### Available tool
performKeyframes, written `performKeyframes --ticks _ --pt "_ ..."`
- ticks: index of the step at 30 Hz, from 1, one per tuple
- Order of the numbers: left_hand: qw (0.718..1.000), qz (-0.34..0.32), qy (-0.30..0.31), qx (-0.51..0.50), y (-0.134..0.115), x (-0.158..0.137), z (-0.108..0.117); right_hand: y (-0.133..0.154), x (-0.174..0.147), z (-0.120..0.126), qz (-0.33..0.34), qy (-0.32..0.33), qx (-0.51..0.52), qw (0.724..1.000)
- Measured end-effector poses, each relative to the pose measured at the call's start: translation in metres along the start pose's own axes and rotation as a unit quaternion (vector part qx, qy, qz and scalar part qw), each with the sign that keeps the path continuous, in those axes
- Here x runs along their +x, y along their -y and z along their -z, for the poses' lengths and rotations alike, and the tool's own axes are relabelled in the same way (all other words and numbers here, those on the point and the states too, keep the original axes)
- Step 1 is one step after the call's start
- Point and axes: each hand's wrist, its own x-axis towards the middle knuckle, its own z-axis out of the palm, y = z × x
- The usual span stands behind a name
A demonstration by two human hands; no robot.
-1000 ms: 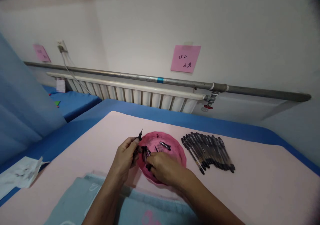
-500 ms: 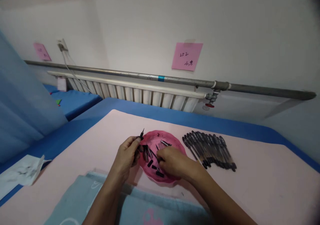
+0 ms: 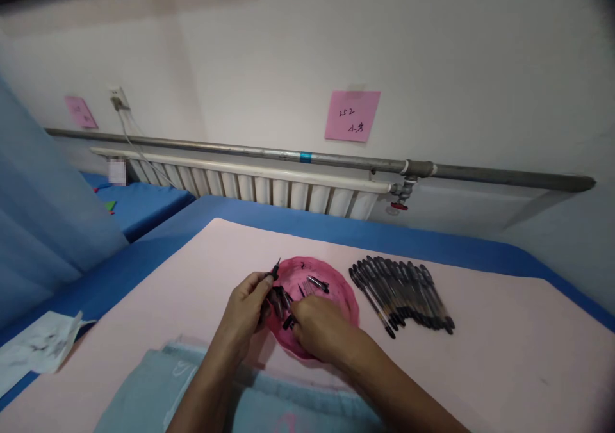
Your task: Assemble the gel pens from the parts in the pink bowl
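My left hand (image 3: pixel 247 305) is closed at the left rim of a pink basin (image 3: pixel 353 305). It pinches a black pen part (image 3: pixel 275 269) with a thin pointed tip, upright and slanting right. Beneath those fingers, dark and clear pen parts (image 3: pixel 281 302) lie in the basin. My right hand (image 3: pixel 321 330) reaches into the basin with its fingers curled, and its fingertips are mostly hidden. A small black piece, perhaps a pen cap (image 3: pixel 288 322), shows right by those fingertips. More clear and black pen parts (image 3: pixel 317 284) lie beyond the knuckles.
Several black-capped pens (image 3: pixel 401 292) lie in a row right of the basin on the pink sheet (image 3: pixel 504 330). Blue fabric (image 3: pixel 307 401) is in front of me. White paper (image 3: pixel 43 343) lies at left. A radiator (image 3: pixel 278 189) and pipe (image 3: pixel 336 159) run along the wall.
My right hand has shifted left inside the basin, closer to my left hand and over the small black pieces. The left hand still holds the pen part. The view has tilted slightly up.
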Motion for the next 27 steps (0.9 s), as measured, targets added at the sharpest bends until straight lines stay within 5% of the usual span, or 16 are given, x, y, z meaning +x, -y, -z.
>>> performKeyframes --ticks 5,9,13,19,27 --pt "1.000 -0.002 0.004 0.006 0.001 0.001 0.001 0.002 -0.002 0.006 0.021 0.003 -0.022 1.000" --pt "1.000 0.000 0.002 0.009 0.001 0.001 0.001 -0.009 0.004 0.007 0.073 -0.105 0.092 0.988" --pt "1.000 0.006 0.026 0.018 0.000 -0.001 0.000 -0.023 0.013 0.018 0.033 -0.208 0.336 0.918" --pt "0.994 0.030 0.094 0.055 0.000 -0.004 -0.002 -0.035 0.015 0.030 -0.002 -0.181 0.618 0.765" --pt "0.988 0.025 0.128 0.080 0.001 -0.004 0.000 -0.034 0.011 0.033 -0.003 -0.145 0.671 0.727"
